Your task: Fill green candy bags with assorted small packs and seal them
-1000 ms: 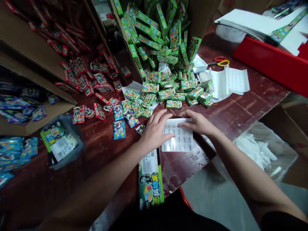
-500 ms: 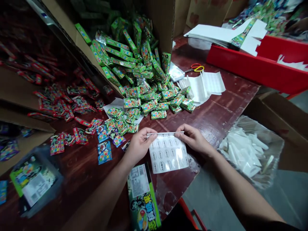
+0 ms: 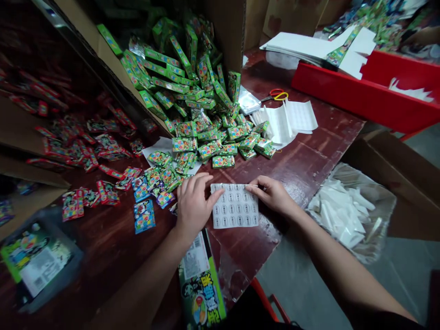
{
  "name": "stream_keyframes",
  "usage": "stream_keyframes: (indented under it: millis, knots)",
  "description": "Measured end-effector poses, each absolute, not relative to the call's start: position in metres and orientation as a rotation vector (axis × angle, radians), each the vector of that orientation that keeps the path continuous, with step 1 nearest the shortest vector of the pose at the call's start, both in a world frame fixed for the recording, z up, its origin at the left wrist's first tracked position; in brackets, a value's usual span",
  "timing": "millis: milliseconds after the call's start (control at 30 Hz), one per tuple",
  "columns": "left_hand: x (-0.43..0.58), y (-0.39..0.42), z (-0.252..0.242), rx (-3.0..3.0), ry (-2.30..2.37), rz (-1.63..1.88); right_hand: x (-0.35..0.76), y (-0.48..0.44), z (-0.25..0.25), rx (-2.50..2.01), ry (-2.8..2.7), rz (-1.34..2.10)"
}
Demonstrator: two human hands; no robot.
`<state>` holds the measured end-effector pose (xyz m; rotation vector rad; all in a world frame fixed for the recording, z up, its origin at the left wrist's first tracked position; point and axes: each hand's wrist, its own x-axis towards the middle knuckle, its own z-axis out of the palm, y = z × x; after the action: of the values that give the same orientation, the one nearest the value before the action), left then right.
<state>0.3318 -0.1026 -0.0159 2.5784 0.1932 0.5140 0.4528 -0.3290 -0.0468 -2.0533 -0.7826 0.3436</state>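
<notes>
A white sheet of round printed stickers (image 3: pixel 235 210) lies near the table's front edge, between my hands. My left hand (image 3: pixel 195 204) has its fingers apart, with the thumb resting on the sheet's upper left corner. At the upper right corner, my right hand (image 3: pixel 270 192) pinches the sheet's edge between thumb and fingers. Below my left hand is a black and green printed package (image 3: pixel 202 288) with a white label. Small green candy boxes (image 3: pixel 223 161) are heaped beyond the sheet, and blue packets (image 3: pixel 144 215) lie to its left.
Open cartons with green boxes and red packets (image 3: pixel 108 192) stand at the back and left. Scissors (image 3: pixel 279 95) and white sheets (image 3: pixel 300 114) lie behind. A red tray (image 3: pixel 343 94) is at right, above a lined bin of white scraps (image 3: pixel 340 213). A wrapped package (image 3: pixel 39 261) sits left.
The sticker sheet has gone from raised and curved to flat. My left hand has opened, its fingers now spread beside the sheet. The view has shifted slightly.
</notes>
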Motion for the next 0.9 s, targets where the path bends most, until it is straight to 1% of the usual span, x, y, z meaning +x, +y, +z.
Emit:
stream_keyframes:
  millis: [33, 67, 167, 233, 333, 433, 567, 767, 900]
  knots:
    - [0.328, -0.112, -0.017, 2.677, 0.085, 0.543, 0.454, -0.330, -0.047, -2.091, -0.798, 0.344]
    - [0.324, -0.121, -0.019, 2.755, -0.046, 0.497, 0.456, -0.332, -0.047, -2.127, -0.813, 0.344]
    - [0.315, -0.146, -0.029, 2.879, -0.337, 0.192, 0.461, -0.336, -0.045, -2.227, -0.871, 0.324]
    - [0.314, -0.153, -0.033, 2.924, -0.333, 0.101, 0.464, -0.339, -0.043, -2.305, -0.968, 0.265]
    - [0.318, -0.151, -0.032, 2.947, -0.325, 0.056, 0.466, -0.345, -0.042, -2.358, -1.129, 0.141]
    - [0.323, -0.146, -0.029, 2.934, -0.351, 0.010, 0.467, -0.349, -0.042, -2.264, -1.171, 0.033]
    - [0.325, -0.144, -0.029, 2.909, -0.349, -0.031, 0.469, -0.343, -0.040, -2.095, -1.070, -0.119]
    - [0.324, -0.144, -0.029, 2.878, -0.321, -0.056, 0.470, -0.327, -0.048, -2.225, -1.337, -0.011]
    - [0.328, -0.150, -0.026, 2.848, -0.336, -0.085, 0.452, -0.329, -0.034, -2.066, -1.211, 0.028]
